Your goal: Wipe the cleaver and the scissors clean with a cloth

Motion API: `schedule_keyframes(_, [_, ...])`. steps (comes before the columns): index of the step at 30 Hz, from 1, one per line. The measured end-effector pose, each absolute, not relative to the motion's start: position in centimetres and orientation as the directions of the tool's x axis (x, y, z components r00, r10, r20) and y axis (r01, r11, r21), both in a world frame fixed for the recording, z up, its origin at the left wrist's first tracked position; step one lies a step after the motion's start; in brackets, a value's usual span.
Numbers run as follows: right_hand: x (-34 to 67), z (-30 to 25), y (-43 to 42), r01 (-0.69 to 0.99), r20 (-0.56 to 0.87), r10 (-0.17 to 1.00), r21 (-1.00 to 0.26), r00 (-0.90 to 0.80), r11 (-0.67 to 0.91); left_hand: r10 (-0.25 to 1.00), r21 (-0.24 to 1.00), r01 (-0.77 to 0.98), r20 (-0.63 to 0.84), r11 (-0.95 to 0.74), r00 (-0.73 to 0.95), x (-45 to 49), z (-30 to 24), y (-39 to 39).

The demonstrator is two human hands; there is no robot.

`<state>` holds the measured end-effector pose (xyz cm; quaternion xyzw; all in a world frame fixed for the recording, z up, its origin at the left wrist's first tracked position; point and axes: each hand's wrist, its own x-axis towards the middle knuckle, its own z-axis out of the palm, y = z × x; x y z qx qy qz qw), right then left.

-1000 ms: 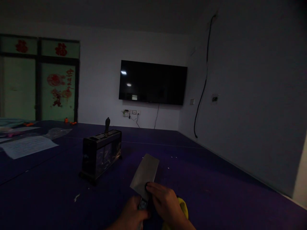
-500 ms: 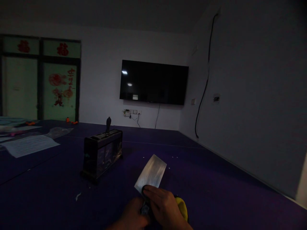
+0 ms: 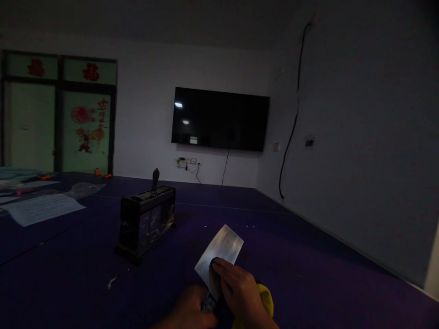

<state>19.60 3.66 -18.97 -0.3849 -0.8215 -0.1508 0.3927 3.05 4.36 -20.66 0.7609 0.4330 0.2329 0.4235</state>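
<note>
A broad, shiny metal blade (image 3: 221,249), shaped like a cleaver's, points up and away from me over the purple table. My left hand (image 3: 194,308) is closed at its lower end, round what looks like the cleaver's handle, mostly hidden. My right hand (image 3: 240,288) pinches a dark, round-edged piece (image 3: 214,278) against the lower part of the blade; its kind is unclear. Behind my right wrist shows something yellow (image 3: 266,299), partly hidden. To the left stands a black knife block (image 3: 147,221) with clear sides, one dark handle (image 3: 155,180) sticking up from it.
Printed paper (image 3: 44,208) and a clear plastic bag (image 3: 84,189) lie at the table's left. Small orange things (image 3: 107,176) sit near the far edge. White scraps (image 3: 111,282) dot the purple tabletop (image 3: 85,246). A wall runs along the right side.
The blade and both hands have shifted slightly to the right. My right hand has moved up a little along the blade, and more of the dark piece shows.
</note>
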Motion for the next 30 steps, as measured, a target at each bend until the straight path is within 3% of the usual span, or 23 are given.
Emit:
schedule_keyframes(7, [18.4, -19.1, 3.2, 0.681, 0.739, 0.45, 0.015, -0.501, 0.732, 0.87, 0.894, 0.362, 0.061, -0.266, 0.489, 3.7, -21.1, 4.4])
schedule_keyframes(13, [19.7, -18.8, 3.9, 0.732, 0.748, 0.494, -0.017, -0.442, 0.681, 0.853, 0.839, 0.461, 0.007, -0.289, 0.521, 3.2, -19.8, 3.8])
schedule_keyframes(21, [21.3, -18.8, 4.5, 0.804, 0.798, 0.525, -0.087, -0.297, 0.588, 0.911, 0.752, 0.615, -0.045, -0.239, 0.409, 2.9, -19.6, 3.6])
schedule_keyframes(26, [20.1, -18.7, 3.9, 0.772, 0.767, 0.515, -0.039, -0.383, 0.634, 0.869, 0.804, 0.543, -0.07, -0.242, 0.49, 2.9, -20.1, 4.1])
schedule_keyframes(30, [18.6, -18.5, 3.0, 0.702, 0.733, 0.474, 0.006, -0.488, 0.712, 0.842, 0.818, 0.484, -0.001, -0.309, 0.539, 3.2, -20.6, 4.5])
